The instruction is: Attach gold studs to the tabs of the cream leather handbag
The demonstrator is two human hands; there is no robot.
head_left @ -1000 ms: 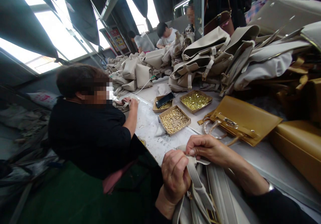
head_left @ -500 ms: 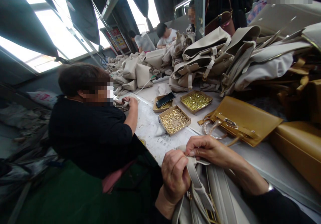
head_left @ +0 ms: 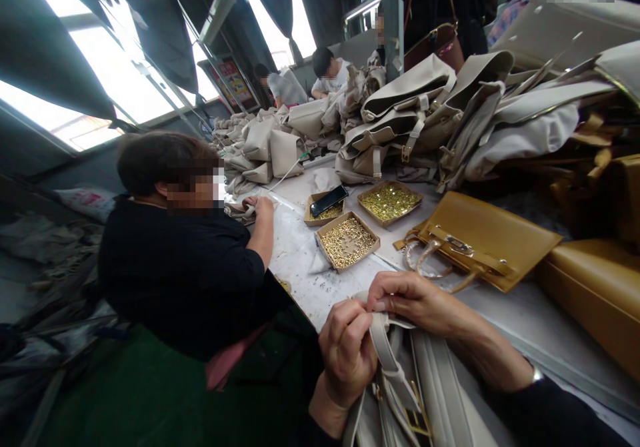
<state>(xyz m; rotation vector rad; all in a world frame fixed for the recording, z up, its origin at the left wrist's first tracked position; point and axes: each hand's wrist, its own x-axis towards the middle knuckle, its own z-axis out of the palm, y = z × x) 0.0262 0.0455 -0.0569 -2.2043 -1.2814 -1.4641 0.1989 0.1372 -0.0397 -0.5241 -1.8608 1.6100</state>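
Observation:
A pale grey-beige handbag (head_left: 440, 387) with straps and a gold buckle (head_left: 416, 420) lies at the table's near edge. My left hand (head_left: 347, 347) is closed around the upper end of its strap (head_left: 385, 347). Fingertips of my right hand (head_left: 407, 300) pinch the same strap area from the other side, almost touching the left fingers. Whether a small part sits between the fingertips is hidden. Just beyond my hands stands a cardboard tray of small gold studs (head_left: 347, 241).
A second tray with gold pieces (head_left: 390, 201) and a tray with a phone on top (head_left: 327, 200) stand behind. A mustard handbag (head_left: 490, 240) lies to the right. Beige bags (head_left: 400, 120) are piled at the back. A co-worker in black (head_left: 180, 267) sits at left.
Both hands keep their grip on the strap, with only slight finger movement. The whole view has shifted a little.

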